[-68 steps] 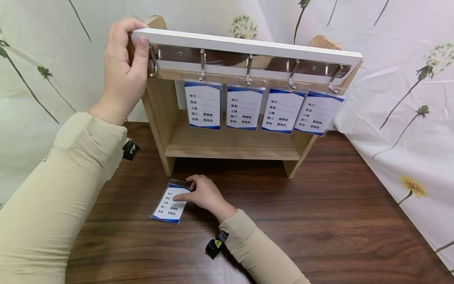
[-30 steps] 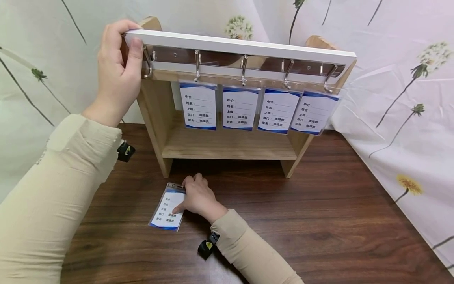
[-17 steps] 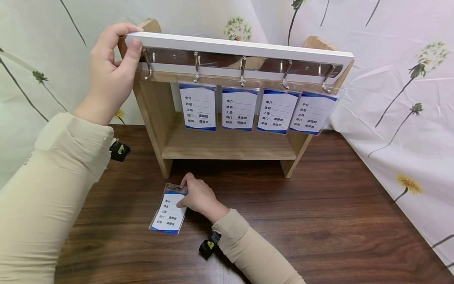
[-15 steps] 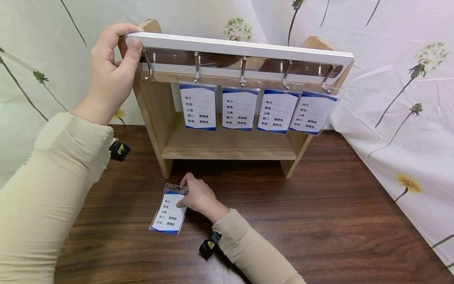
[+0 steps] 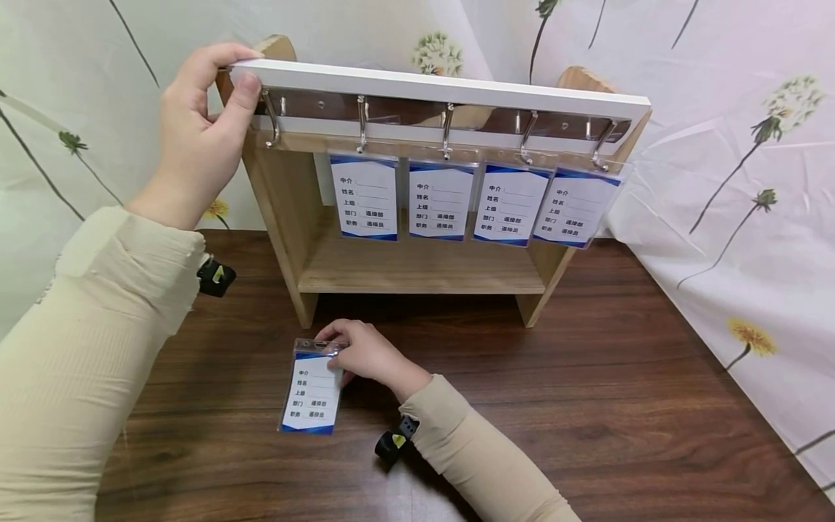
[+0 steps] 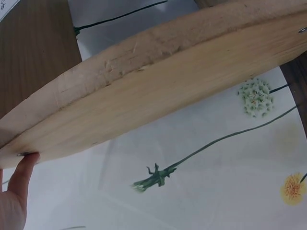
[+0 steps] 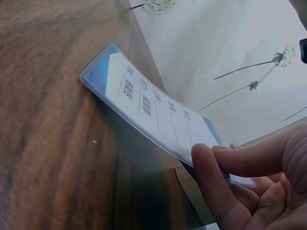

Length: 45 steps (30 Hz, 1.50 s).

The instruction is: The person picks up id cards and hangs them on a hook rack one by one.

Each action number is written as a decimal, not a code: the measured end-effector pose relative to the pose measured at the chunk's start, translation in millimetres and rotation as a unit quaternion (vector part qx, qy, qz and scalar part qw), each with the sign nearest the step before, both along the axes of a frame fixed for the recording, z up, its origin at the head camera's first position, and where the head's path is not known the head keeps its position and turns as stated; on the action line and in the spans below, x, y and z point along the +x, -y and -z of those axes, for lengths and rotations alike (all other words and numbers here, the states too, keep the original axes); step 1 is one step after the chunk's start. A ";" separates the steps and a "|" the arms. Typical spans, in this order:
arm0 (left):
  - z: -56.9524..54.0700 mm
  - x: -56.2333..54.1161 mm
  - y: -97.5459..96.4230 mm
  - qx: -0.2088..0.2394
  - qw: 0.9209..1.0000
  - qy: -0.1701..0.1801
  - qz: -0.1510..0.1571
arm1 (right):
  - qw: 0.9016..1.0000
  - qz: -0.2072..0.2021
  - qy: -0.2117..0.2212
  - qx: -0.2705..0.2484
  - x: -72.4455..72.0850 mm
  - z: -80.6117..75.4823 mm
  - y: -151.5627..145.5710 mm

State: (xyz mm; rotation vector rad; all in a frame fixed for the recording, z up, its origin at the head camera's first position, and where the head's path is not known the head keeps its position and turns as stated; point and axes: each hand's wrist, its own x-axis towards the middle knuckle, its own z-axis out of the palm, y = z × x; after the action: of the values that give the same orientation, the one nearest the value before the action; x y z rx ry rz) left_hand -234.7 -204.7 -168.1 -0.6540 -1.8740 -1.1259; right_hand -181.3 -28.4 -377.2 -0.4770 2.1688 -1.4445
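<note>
My right hand (image 5: 375, 355) pinches a clear-sleeved name badge (image 5: 312, 395) near its upper right edge, low over the dark wooden table. In the right wrist view, thumb and fingers clasp one end of the bent badge (image 7: 153, 112); its far blue corner is close to the tabletop. My left hand (image 5: 202, 141) grips the left end of the white hook rail (image 5: 443, 81), thumb in front. Fingers of this left hand (image 6: 17, 194) touch the wooden side panel (image 6: 144, 91) in the left wrist view. No badge hangs from the leftmost hook (image 5: 272, 119).
Several matching badges (image 5: 368, 196) hang from the other metal hooks. The rail tops a wooden stand with a low shelf (image 5: 417, 272). Behind and to the right is a flower-print cloth (image 5: 711, 181). Black wrist cameras (image 5: 391, 444) stick out from both forearms.
The right hand has gone from touching the flat badge to pinching it, and the badge has turned straighter and tilted up. The left hand stays on the rail, its wrist drifting slightly left.
</note>
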 end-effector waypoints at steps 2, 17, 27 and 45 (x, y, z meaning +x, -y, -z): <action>-0.3 0.3 -1.0 0.004 1.000 0.005 -0.001 | 1.000 -0.007 -0.005 0.001 -0.6 -2.9 -1.0; -0.2 -0.6 -1.5 0.011 1.000 -0.002 0.008 | 0.997 -0.023 -0.067 0.039 -3.6 -41.1 -8.3; 0.8 -0.7 -0.6 0.004 1.000 0.001 0.001 | 0.987 -0.016 -0.141 0.075 -6.5 -74.5 -11.0; -0.1 1.8 -3.8 0.021 0.999 0.022 -0.012 | 0.967 -0.006 -0.246 0.067 -8.2 -138.7 -23.0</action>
State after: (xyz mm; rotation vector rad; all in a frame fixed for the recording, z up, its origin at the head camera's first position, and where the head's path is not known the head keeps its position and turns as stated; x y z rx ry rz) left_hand -233.0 -200.9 -168.0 -0.5850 -1.8844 -1.1692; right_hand -189.6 -5.3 -238.5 -0.8714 2.6164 -1.2560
